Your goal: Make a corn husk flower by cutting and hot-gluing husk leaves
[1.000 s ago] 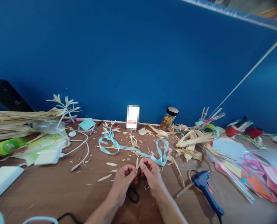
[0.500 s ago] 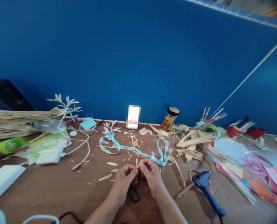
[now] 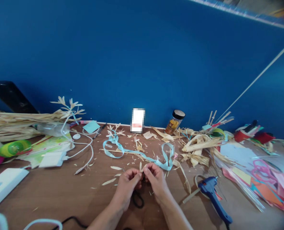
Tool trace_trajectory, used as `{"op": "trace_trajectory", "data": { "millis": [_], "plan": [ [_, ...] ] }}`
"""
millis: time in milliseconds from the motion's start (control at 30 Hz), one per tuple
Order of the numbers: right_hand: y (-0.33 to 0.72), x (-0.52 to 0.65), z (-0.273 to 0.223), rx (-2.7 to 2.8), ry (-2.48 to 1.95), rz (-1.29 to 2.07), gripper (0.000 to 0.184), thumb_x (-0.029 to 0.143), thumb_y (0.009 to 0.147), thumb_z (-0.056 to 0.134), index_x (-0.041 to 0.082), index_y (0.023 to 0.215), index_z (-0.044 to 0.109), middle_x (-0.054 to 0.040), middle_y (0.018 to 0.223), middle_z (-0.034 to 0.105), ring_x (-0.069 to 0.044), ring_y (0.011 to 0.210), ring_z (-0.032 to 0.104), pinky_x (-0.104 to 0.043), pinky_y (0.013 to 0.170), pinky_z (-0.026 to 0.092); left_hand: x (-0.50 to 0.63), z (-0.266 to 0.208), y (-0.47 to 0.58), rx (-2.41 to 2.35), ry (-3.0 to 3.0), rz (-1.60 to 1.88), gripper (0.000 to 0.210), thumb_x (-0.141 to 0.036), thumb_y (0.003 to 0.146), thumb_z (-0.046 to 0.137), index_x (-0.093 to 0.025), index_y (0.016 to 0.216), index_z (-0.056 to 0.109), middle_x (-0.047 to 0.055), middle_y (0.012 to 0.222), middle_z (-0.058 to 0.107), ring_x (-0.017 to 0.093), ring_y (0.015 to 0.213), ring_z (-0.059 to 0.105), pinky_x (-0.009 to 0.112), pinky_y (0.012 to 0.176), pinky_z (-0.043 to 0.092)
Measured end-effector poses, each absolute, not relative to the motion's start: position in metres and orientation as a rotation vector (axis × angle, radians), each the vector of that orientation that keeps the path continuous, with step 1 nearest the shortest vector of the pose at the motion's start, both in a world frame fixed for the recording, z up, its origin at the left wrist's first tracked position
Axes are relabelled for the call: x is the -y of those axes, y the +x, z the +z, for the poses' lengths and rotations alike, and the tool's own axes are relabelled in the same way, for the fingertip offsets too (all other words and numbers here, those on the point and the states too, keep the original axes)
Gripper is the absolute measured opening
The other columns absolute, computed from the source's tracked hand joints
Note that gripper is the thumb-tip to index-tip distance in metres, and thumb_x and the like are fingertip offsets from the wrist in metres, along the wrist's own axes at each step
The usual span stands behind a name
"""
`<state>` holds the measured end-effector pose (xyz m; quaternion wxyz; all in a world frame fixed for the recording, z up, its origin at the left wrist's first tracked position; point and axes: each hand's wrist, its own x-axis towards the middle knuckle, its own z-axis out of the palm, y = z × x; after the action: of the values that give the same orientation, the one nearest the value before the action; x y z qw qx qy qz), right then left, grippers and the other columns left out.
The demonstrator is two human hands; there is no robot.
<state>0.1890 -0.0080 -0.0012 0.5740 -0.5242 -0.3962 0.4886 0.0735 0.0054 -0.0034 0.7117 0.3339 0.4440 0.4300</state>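
Note:
Close together near the front of the brown table, my left hand [image 3: 129, 182] and my right hand [image 3: 155, 180] both pinch small pale pieces of dried husk. A narrow husk petal [image 3: 140, 166] stands up from the left fingertips. The right thumb and forefinger press on another husk bit beside it; its lower part is hidden by my fingers. Loose husk petals [image 3: 108, 181] lie left of my left hand. Beyond the hands runs a light blue ribbon [image 3: 142, 154]. A black cord loop [image 3: 138, 200] shows beneath my hands.
To the right lies a blue glue gun [image 3: 209, 188] with a glue stick in it. A black-lidded jar [image 3: 174, 122] stands at the back. Husk bundles [image 3: 196, 143], coloured paper [image 3: 264, 188], a white power strip [image 3: 6, 185] and white cables [image 3: 90, 150] surround the work area.
Both hands keep nearly the same pinch and place. The whole view has shifted slightly; nothing has visibly been picked up or let go.

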Motion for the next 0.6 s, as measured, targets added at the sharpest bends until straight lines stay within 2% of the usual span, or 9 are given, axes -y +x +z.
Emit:
{"op": "trace_trajectory", "data": {
  "millis": [200, 600],
  "plan": [
    [0.1901, 0.0084, -0.0014, 0.92, -1.231, 1.139, 0.017, 0.033, 0.078, 0.06, 0.016, 0.074, 0.056, 0.0048, 0.058, 0.051, -0.008, 0.051, 0.043, -0.019, 0.05, 0.034, -0.0051, -0.0012, 0.0734, -1.015, 0.722, 0.914, 0.022, -0.032, 0.062, 0.072, -0.013, 0.069, 0.063, -0.001, 0.059, 0.06, 0.006, 0.048, 0.049, 0.017, 0.048, 0.042],
    [0.191, 0.0066, -0.0014, 0.91, -1.26, 1.128, 0.02, 0.035, 0.075, 0.061, 0.016, 0.074, 0.056, 0.0054, 0.056, 0.049, -0.007, 0.049, 0.043, -0.018, 0.047, 0.034, -0.0054, -0.0009, 0.0735, -1.002, 0.766, 0.924, 0.02, -0.032, 0.062, 0.071, -0.014, 0.064, 0.062, -0.002, 0.057, 0.057, 0.007, 0.048, 0.049, 0.019, 0.049, 0.043]
  ]
}}
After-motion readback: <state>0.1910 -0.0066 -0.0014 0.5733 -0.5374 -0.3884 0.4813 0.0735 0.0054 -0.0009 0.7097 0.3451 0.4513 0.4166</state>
